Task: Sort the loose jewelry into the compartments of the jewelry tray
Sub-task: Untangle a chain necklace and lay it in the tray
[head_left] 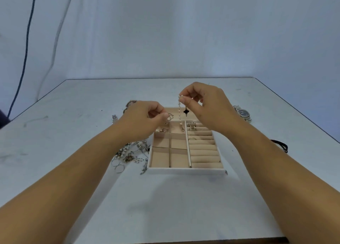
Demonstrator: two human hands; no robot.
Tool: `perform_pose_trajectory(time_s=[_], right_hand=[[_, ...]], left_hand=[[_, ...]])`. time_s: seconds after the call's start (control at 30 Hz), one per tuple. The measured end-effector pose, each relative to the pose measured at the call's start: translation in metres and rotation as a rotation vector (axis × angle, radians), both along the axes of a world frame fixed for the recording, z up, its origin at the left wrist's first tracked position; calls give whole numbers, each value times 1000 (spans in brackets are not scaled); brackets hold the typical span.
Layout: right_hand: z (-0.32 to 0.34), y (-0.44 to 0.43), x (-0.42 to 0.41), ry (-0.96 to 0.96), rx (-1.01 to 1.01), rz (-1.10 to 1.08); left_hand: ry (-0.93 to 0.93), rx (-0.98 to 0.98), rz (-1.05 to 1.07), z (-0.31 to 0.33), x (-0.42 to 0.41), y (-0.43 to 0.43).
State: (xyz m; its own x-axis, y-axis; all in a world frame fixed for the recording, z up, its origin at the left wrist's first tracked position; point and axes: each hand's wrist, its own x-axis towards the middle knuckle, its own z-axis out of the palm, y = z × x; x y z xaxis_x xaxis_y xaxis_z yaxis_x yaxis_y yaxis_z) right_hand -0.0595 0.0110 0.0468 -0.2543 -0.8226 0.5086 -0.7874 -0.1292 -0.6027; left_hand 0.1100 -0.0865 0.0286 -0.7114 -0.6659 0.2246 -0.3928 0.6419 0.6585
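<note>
Pale blue-white fabric hangs behind a grey table [73, 115], with a dark cable [24, 59] running down the backdrop at far left. On the table's left part a small silver chain piece [114, 119] lies alone. Nearer the middle sits a heap of loose jewelry [131, 152]: pearl strands, chains and thin hoop rings, just beside the left wall of the jewelry tray [185, 170].

Above that pile, the left hand [145, 118] hovers over the tray's far left corner, thumb and forefinger pinched together on a thin metal piece too small to make out. Below it, a far-left compartment holds a gold-toned piece [161, 129].

To its right, the right hand [204, 104] pinches the top of a pearl bracelet [179, 111], which hangs straight down; its clasp end reaches into the far middle compartment. A black clover charm [186, 111] dangles beside the strand. The tray's right column of padded rolls carries two rings [192, 127] near the far end.

Further right, a wristwatch [243, 113] lies on the table, and a black cord [280, 145] sits at the right edge.
</note>
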Motion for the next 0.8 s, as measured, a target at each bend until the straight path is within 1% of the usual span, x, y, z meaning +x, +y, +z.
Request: perform_pose_trajectory(time_s=[0.2, 0.4, 0.5, 0.63, 0.8], right_hand=[[-2, -2, -11, 30, 11, -57], [-10, 0, -19, 16, 16, -49], [-12, 0, -21, 5, 20, -37], [-16, 0, -21, -4, 39, -21], [-17, -3, -21, 9, 34, -21]], left_hand=[[-70, -7, 45, -14, -25, 2], [-105, -41, 112, -27, -33, 1], [-113, -86, 129, -28, -33, 0], [-229, -211, 138, -30, -34, 1], [-215, -187, 157, -34, -34, 0]])
